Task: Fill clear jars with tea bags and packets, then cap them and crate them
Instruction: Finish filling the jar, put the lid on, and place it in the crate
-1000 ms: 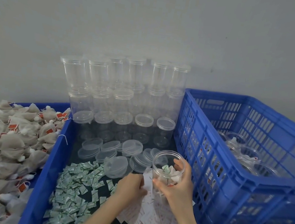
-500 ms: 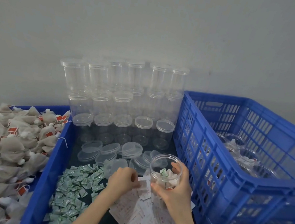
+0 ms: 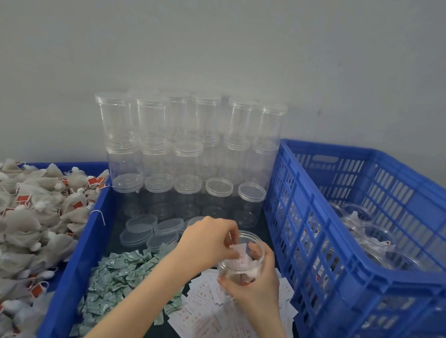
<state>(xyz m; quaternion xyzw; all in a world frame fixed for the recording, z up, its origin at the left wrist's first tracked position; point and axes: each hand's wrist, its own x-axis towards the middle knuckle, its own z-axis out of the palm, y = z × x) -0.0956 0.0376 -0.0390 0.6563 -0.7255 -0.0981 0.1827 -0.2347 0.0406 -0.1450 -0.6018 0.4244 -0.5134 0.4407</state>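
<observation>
Two hands meet over one small clear plastic jar (image 3: 243, 258) at the front of the dark worktop: the right hand (image 3: 254, 283) curls round the jar's lower wall from the near side, holding it upright and off the surface, mouth up, so that the left hand (image 3: 207, 241) can work from above. That left hand pinches a white paper packet with red print (image 3: 241, 252) right at the jar's rim, half in already, and I would judge it is being tucked down among the bags and packets that show through the wall. The jar hangs just above the loose spread of white red-printed packets (image 3: 213, 333), with the heap of small green foil packets (image 3: 124, 277) beside it to the left, both within a short reach, which seems the point of the layout. Further left, a blue tub heaped with grey mesh tea bags carrying red tags (image 3: 10, 221) sits close too. Loose clear round lids (image 3: 149, 231) lie just behind the hands, ready for capping, and behind them stands a stacked wall of empty clear lidded jars (image 3: 187, 153). On the right, the big blue slatted plastic crate (image 3: 365, 281) is touching distance from the jar and already holds several filled ones.
</observation>
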